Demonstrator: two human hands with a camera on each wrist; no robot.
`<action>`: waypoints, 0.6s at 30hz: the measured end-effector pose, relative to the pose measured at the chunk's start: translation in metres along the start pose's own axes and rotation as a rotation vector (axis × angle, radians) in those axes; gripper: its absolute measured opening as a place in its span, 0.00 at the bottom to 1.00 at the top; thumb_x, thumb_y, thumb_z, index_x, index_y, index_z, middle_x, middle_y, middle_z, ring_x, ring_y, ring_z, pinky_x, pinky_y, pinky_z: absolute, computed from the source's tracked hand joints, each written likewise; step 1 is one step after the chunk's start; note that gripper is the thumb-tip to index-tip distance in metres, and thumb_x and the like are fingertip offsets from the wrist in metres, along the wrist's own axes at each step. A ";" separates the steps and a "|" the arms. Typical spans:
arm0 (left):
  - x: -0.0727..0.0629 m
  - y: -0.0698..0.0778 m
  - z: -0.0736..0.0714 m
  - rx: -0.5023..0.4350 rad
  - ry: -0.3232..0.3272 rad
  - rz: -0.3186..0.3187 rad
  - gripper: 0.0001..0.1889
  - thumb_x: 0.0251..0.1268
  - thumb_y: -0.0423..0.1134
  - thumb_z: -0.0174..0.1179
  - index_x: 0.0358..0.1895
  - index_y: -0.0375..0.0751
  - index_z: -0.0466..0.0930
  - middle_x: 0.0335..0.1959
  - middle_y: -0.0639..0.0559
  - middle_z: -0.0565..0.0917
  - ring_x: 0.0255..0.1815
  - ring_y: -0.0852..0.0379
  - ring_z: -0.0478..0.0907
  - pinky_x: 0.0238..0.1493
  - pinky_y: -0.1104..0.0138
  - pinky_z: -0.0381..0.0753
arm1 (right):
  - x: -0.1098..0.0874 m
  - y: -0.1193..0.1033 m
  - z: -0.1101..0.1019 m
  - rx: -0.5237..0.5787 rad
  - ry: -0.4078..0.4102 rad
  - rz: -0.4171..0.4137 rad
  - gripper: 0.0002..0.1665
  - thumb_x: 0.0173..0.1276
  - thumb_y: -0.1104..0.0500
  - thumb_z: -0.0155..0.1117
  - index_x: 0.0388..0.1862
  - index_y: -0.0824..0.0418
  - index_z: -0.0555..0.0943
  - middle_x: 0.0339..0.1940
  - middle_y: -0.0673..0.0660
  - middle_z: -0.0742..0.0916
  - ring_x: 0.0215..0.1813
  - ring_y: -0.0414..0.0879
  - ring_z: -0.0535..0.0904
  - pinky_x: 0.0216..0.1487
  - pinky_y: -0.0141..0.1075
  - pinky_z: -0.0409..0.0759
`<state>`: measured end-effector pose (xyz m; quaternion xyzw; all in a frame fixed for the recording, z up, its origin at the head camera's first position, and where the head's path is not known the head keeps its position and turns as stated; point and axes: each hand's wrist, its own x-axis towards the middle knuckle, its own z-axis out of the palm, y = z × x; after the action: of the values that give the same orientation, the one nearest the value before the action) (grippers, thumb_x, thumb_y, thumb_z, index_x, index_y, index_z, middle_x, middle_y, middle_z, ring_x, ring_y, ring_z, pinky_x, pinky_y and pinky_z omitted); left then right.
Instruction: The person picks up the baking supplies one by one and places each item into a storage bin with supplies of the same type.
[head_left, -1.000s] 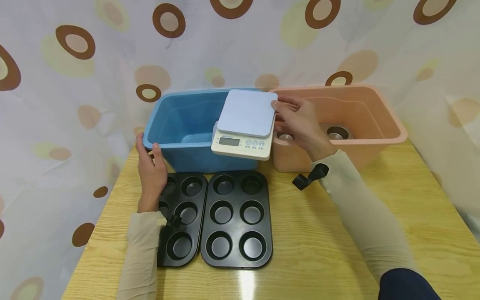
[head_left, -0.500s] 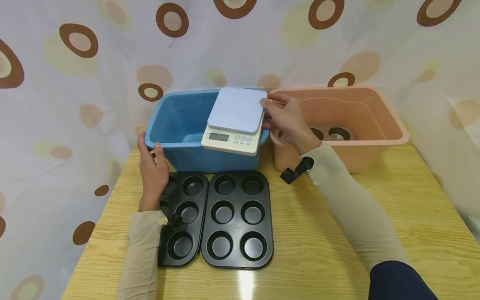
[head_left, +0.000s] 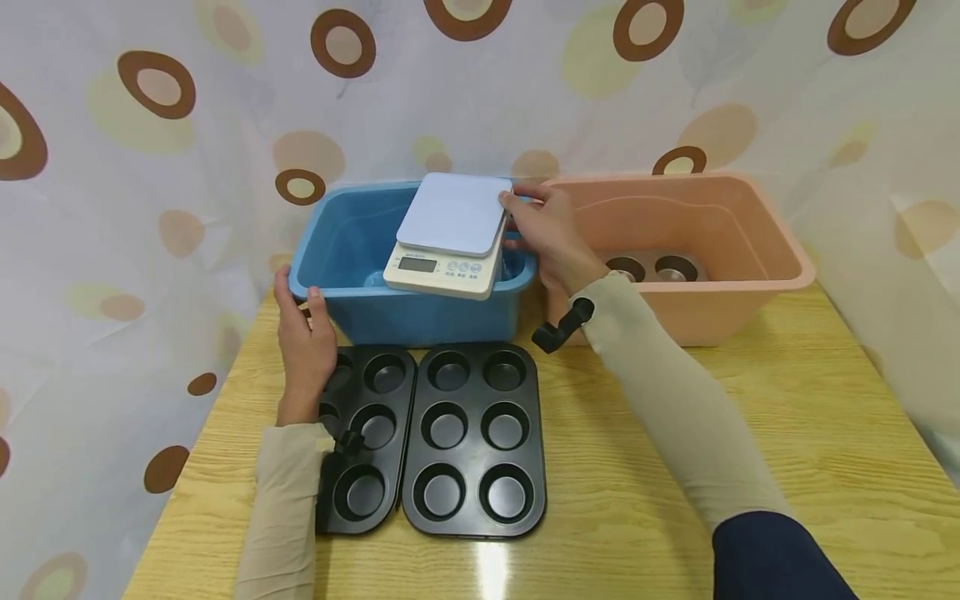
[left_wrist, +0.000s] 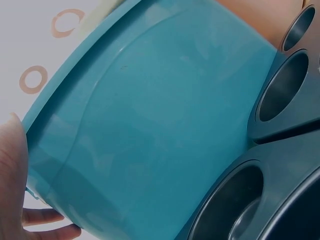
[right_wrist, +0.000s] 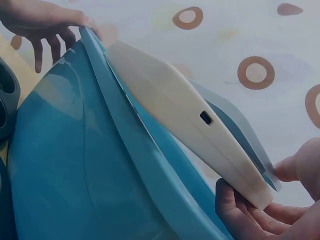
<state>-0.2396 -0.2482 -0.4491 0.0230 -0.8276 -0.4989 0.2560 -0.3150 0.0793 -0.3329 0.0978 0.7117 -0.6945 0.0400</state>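
Observation:
My right hand (head_left: 551, 229) pinches a white digital kitchen scale (head_left: 450, 221) by its right edge, thumb on the weighing plate and fingers beneath. The scale is held tilted over the opening of a blue plastic bin (head_left: 420, 321), its display end overlapping the front rim in the head view. Seen from the right wrist, the scale's cream side (right_wrist: 190, 115) with a small socket slants across the bin's rim. At the bin's left front corner, my left hand (head_left: 303, 346) grips the rim, thumb on top and fingers down the outside, as the left wrist view also shows.
A peach bin (head_left: 675, 312) stands right of the blue one, with a muffin tin (head_left: 651, 260) inside. Two black muffin tins lie side by side in front: the left tin (head_left: 393, 467), partly under my left arm, and the right tin (head_left: 474, 446). A patterned sheet (head_left: 480, 100) hangs behind the wooden table (head_left: 637, 500).
My right hand has carried the scale leftward, from between the two bins to over the blue bin. The left hand has stayed at the blue bin's corner.

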 end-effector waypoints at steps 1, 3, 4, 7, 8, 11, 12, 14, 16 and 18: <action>0.000 0.000 0.000 -0.002 0.002 0.002 0.34 0.89 0.51 0.45 0.89 0.48 0.50 0.85 0.41 0.68 0.80 0.39 0.70 0.79 0.35 0.70 | 0.001 0.000 0.000 -0.007 0.000 0.006 0.30 0.85 0.48 0.64 0.80 0.52 0.75 0.67 0.57 0.83 0.56 0.47 0.86 0.50 0.34 0.91; -0.001 0.000 0.001 -0.001 0.003 0.004 0.33 0.89 0.50 0.45 0.89 0.48 0.51 0.85 0.41 0.68 0.80 0.39 0.70 0.80 0.35 0.70 | 0.002 -0.001 0.002 -0.026 0.001 0.017 0.30 0.85 0.47 0.63 0.81 0.50 0.75 0.69 0.57 0.83 0.58 0.47 0.86 0.55 0.36 0.91; -0.001 0.000 0.001 -0.002 0.003 0.005 0.33 0.89 0.50 0.45 0.89 0.48 0.51 0.85 0.41 0.68 0.80 0.39 0.70 0.79 0.35 0.71 | 0.003 -0.002 0.003 -0.028 -0.001 0.018 0.30 0.85 0.47 0.63 0.81 0.50 0.74 0.70 0.57 0.83 0.59 0.48 0.86 0.57 0.37 0.90; -0.001 0.000 0.000 0.001 0.002 0.004 0.33 0.89 0.50 0.45 0.89 0.49 0.51 0.86 0.42 0.67 0.80 0.40 0.70 0.80 0.36 0.71 | 0.007 -0.005 0.008 -0.038 0.000 0.020 0.31 0.85 0.47 0.63 0.82 0.51 0.73 0.71 0.58 0.82 0.59 0.48 0.87 0.59 0.40 0.90; -0.001 0.000 0.000 0.004 0.001 0.003 0.33 0.89 0.50 0.45 0.89 0.49 0.50 0.86 0.42 0.67 0.81 0.40 0.69 0.80 0.36 0.70 | 0.008 -0.005 0.011 -0.036 0.000 0.018 0.32 0.85 0.47 0.63 0.83 0.51 0.73 0.71 0.59 0.83 0.59 0.48 0.87 0.59 0.40 0.91; -0.001 0.000 0.000 0.006 0.000 -0.001 0.33 0.89 0.51 0.45 0.89 0.49 0.50 0.86 0.43 0.66 0.81 0.40 0.69 0.81 0.36 0.70 | 0.011 -0.006 0.017 -0.031 -0.005 0.005 0.32 0.85 0.48 0.62 0.83 0.54 0.73 0.70 0.60 0.84 0.57 0.49 0.88 0.58 0.41 0.91; -0.001 0.000 0.000 0.008 0.000 -0.003 0.33 0.89 0.52 0.45 0.89 0.49 0.50 0.86 0.43 0.66 0.81 0.40 0.69 0.81 0.37 0.70 | 0.011 -0.006 0.019 -0.031 -0.008 -0.002 0.32 0.85 0.49 0.62 0.83 0.54 0.72 0.70 0.61 0.84 0.57 0.49 0.88 0.58 0.41 0.91; 0.000 0.000 0.001 0.007 0.000 -0.003 0.33 0.90 0.52 0.44 0.89 0.50 0.51 0.86 0.43 0.67 0.81 0.41 0.69 0.81 0.37 0.69 | 0.013 -0.007 0.023 -0.048 -0.011 -0.008 0.32 0.86 0.49 0.62 0.83 0.55 0.72 0.70 0.61 0.85 0.58 0.50 0.89 0.57 0.41 0.91; 0.000 -0.001 0.001 0.004 0.001 -0.001 0.33 0.90 0.52 0.44 0.89 0.50 0.51 0.86 0.44 0.67 0.82 0.41 0.69 0.81 0.37 0.69 | 0.014 -0.008 0.027 -0.069 -0.011 -0.008 0.32 0.86 0.48 0.61 0.83 0.55 0.72 0.69 0.61 0.85 0.58 0.49 0.89 0.56 0.40 0.91; 0.001 -0.001 0.001 0.001 0.003 0.000 0.33 0.90 0.51 0.44 0.89 0.50 0.51 0.86 0.44 0.67 0.82 0.41 0.69 0.81 0.37 0.69 | 0.016 -0.009 0.031 -0.081 -0.017 0.001 0.32 0.86 0.48 0.61 0.83 0.55 0.72 0.69 0.60 0.86 0.58 0.49 0.89 0.56 0.39 0.91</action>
<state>-0.2409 -0.2478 -0.4500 0.0238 -0.8276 -0.4983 0.2572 -0.3344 0.0497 -0.3278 0.0905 0.7389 -0.6658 0.0505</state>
